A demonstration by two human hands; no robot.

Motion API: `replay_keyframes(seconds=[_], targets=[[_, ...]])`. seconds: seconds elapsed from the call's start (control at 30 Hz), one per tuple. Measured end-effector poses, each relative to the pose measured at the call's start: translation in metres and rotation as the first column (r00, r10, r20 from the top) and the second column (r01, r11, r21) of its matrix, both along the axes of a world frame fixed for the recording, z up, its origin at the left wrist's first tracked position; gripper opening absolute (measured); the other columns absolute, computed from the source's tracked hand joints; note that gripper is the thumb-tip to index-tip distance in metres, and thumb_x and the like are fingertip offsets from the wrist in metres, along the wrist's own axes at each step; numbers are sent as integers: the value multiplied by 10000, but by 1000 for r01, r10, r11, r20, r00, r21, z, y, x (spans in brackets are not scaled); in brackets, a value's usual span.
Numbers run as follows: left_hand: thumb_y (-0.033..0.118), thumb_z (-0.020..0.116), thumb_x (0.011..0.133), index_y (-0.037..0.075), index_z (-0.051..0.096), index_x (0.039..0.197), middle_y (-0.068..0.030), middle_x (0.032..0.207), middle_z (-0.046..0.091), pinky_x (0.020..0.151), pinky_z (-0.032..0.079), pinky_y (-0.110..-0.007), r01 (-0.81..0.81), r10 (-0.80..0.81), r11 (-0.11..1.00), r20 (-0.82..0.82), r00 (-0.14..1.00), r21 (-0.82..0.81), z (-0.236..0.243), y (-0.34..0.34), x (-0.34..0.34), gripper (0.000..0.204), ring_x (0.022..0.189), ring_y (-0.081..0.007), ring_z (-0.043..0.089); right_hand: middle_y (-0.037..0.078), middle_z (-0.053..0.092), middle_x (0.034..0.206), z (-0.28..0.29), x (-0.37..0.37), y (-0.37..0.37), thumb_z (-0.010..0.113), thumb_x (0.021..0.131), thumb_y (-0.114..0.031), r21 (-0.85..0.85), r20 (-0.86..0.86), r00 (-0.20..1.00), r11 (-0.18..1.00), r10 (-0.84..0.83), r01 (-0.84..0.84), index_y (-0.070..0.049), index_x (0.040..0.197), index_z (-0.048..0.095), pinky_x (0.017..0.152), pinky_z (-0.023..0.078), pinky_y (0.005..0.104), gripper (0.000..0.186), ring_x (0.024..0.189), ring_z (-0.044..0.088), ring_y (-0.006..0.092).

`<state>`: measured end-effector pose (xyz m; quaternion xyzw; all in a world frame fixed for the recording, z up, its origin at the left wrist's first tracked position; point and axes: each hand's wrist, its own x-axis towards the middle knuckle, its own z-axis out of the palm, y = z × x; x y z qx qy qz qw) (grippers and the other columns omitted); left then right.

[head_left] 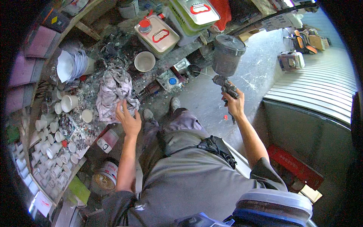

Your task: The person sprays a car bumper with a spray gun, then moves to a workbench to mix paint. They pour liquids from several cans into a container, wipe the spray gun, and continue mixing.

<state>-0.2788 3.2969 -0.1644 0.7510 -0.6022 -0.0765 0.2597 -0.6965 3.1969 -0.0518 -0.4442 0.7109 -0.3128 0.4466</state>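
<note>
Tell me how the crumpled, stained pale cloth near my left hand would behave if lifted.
The stained pale cloth would likely sag floppily, judging by its loose folds. It looks light for its size, being thin fabric. It probably won't roll, slumped as it is.

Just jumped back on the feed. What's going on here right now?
A person grips what looks like a spray gun with a dark lidded cup in the right hand, held out over the floor. The left hand, fingers spread, is at the near edge of a stained, crumpled rag on the spattered bench; whether it is pressing on the cloth is unclear. Pale cups crowd the bench's left side.
</note>
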Motion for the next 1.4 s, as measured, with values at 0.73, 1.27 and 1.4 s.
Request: replay_keyframes(seconds=[0.73,1.27,1.4], targets=[[107,709,869,4,465,1458,-212,1396,485,1093,370,-515,190,-188,981,54,981,-31,54,-37,-94,645,1274,-419,481,58,684,782,-23,-69,-25,671,857,-32,-19,78,959,963,271,-270,-17,1425,585,677,525,288,575,703,620,105],[347,889,740,11,424,1505,-216,1520,471,1192,339,-470,530,-570,819,-211,794,-219,214,-126,-111,956,1419,-389,445,201,747,1074,6,-63,-28,735,848,-61,-149,-19,839,828,544,-540,-16,1397,610,864,538,349,565,917,724,210],[596,913,604,-6,422,1510,-225,1500,503,1186,341,-480,757,-780,624,-91,620,-191,267,-154,-133,1193,1406,-387,469,248,686,1229,21,-43,-32,735,799,-26,-318,-82,608,557,790,-767,-43,1379,622,989,529,442,591,1143,667,420]])
